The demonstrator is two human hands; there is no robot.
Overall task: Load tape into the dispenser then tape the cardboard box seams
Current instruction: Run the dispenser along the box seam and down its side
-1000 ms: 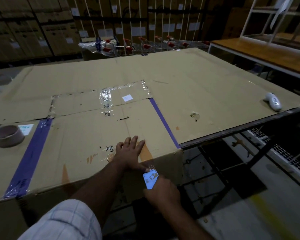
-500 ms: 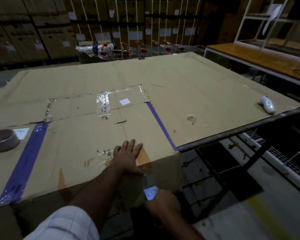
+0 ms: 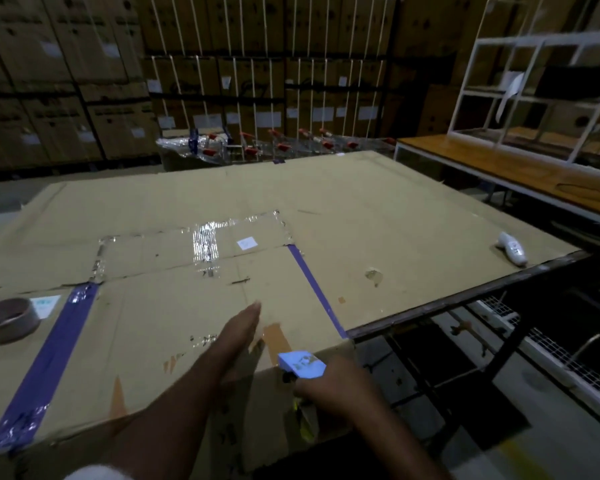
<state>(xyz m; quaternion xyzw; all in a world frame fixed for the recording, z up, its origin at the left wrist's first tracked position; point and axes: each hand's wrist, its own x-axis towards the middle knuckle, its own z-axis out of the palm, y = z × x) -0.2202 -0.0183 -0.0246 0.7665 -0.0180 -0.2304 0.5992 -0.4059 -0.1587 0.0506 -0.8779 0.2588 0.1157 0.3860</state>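
Note:
A large flat cardboard box point(image 3: 153, 317) lies on the cardboard-covered table, with blue tape strips and clear tape patches on its top. My left hand point(image 3: 238, 336) rests flat on the box top near the front edge, fingers together, beside a strip of brown tape point(image 3: 278, 337). My right hand point(image 3: 333, 386) is at the box's front edge and grips a tape dispenser point(image 3: 302, 365), whose light blue plate shows above my knuckles. Most of the dispenser is hidden by the hand.
A brown tape roll point(image 3: 6, 320) sits on the box at the far left. A white handheld device point(image 3: 513, 252) lies near the table's right edge point(image 3: 465, 296). A wooden bench point(image 3: 520, 174) with a white frame stands at the right; stacked cartons fill the back.
My right hand dipped with the dispenser down the box's front face and has come back up to the top edge. My left hand's spread fingers have closed together. The camera has tilted upward.

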